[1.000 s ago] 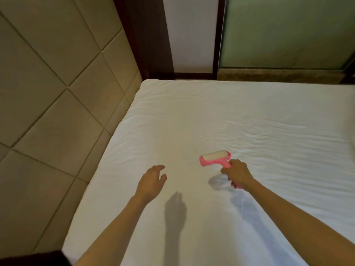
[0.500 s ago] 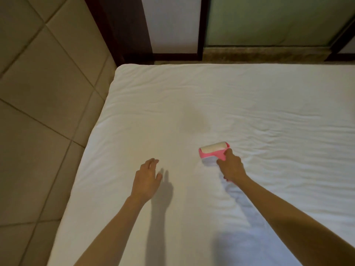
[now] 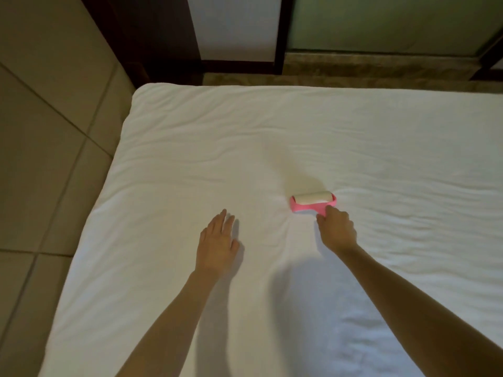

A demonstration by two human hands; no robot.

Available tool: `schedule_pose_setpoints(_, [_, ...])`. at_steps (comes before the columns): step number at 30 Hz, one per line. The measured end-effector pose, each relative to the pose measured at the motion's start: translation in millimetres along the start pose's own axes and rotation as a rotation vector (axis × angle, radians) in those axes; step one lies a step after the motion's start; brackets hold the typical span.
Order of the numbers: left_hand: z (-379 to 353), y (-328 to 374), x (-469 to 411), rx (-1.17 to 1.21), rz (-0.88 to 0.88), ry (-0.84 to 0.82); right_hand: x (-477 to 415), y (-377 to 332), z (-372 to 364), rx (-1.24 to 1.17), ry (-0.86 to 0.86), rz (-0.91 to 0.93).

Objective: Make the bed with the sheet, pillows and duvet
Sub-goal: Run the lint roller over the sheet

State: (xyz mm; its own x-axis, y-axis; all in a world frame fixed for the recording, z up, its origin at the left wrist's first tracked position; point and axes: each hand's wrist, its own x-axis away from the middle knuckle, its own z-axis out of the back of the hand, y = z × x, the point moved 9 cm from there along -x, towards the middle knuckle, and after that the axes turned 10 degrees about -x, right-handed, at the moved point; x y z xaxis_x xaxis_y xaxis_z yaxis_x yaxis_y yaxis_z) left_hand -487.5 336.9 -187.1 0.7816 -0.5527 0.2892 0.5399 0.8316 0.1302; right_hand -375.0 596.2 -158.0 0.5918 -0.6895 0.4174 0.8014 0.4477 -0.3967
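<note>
Head view shows the white sheet [image 3: 272,148] stretched over the bed, lightly creased, with tiled floor [image 3: 40,159] along its left edge; the left hand [image 3: 216,244] lies flat on the sheet, fingers straight and close together. The right hand [image 3: 337,229] curls round the handle of a pink lint roller [image 3: 313,201]; its white roll rests on the sheet, just right of the left hand.

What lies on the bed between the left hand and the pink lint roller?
Only bare, faintly creased white sheet, between left hand and lint roller, in the head view.
</note>
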Motion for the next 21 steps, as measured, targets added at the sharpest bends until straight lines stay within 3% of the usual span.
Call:
schedule_pose_setpoints(8, [-26,-19,-95,-0.053,0.095,0.038,-128,-79,23,-0.099,0.100,0.001])
schedule_pose_setpoints(21, [-52,-27,-112,-0.070,0.090,0.305,-290,-183,35,-0.246,0.262,0.158])
